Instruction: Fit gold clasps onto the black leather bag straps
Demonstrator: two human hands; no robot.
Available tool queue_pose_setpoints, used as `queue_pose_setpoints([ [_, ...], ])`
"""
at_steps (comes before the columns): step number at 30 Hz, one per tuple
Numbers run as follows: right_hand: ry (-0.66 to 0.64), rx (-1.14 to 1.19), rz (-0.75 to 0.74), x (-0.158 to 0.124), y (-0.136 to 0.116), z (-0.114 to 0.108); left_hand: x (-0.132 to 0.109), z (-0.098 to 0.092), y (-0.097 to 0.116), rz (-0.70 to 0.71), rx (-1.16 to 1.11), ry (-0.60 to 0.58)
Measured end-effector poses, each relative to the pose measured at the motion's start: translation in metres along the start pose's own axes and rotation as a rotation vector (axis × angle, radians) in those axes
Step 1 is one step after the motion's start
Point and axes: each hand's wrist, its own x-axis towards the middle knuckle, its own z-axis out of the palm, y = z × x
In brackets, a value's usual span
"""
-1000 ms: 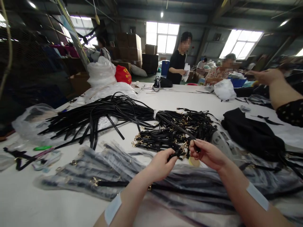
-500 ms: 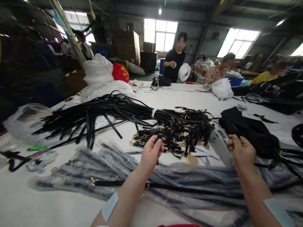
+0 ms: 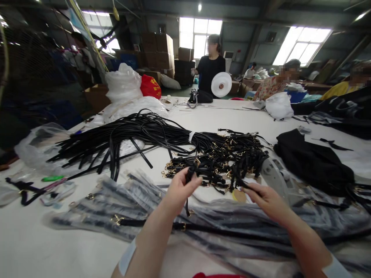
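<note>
The left hand (image 3: 179,190) is closed, thumb against fingers, around a short black strap (image 3: 190,174); the strap's upper end, with a bit of gold metal, stands above the fist, and a dark length hangs below it; the right hand (image 3: 267,199), apart from the left and to its right, has thumb and fingers drawn close together at a dark strip beside the pile, though I cannot tell whether it grips that strip or only touches it.

Just beyond both hands lies a pile of short black straps (image 3: 210,166) with gold clasps; beneath the right fingertips is a round yellowish thing (image 3: 239,195); a grey plastic piece (image 3: 274,173) lies just to the right, and beside that a heap of black cloth (image 3: 314,164).

Nearer, under the forearms, plastic-wrapped straps (image 3: 136,199) spread from left to right; one bare strap with gold fittings (image 3: 139,222) lies across them; farther off, to the left, is a bundle of long black straps (image 3: 136,131) with a white tie (image 3: 191,136); all of this is on a white table (image 3: 34,235); at its far side a person in black (image 3: 213,67) stands by a white disc (image 3: 221,84).
</note>
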Motion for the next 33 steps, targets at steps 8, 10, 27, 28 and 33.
queue_pose_setpoints([
  [8, -0.377, -0.085, -0.254, -0.051, -0.068, 0.011, -0.024, 0.046, -0.012, 0.137, 0.862, -0.614],
  [10, -0.285, -0.137, -0.156, -0.052, -0.068, 0.006, -0.026, 0.048, -0.013, 0.073, 1.007, -0.736],
  [27, 0.025, 0.242, 0.160, -0.050, -0.004, -0.061, 0.000, -0.050, -0.006, 0.704, 1.528, 0.054],
  [28, 0.046, 0.214, 0.152, -0.051, -0.006, -0.064, -0.003, -0.045, -0.004, 0.704, 1.525, 0.029],
  [33, 0.026, 0.031, -0.038, -0.048, -0.033, -0.052, -0.017, 0.004, -0.008, 0.669, 1.441, -0.250],
])
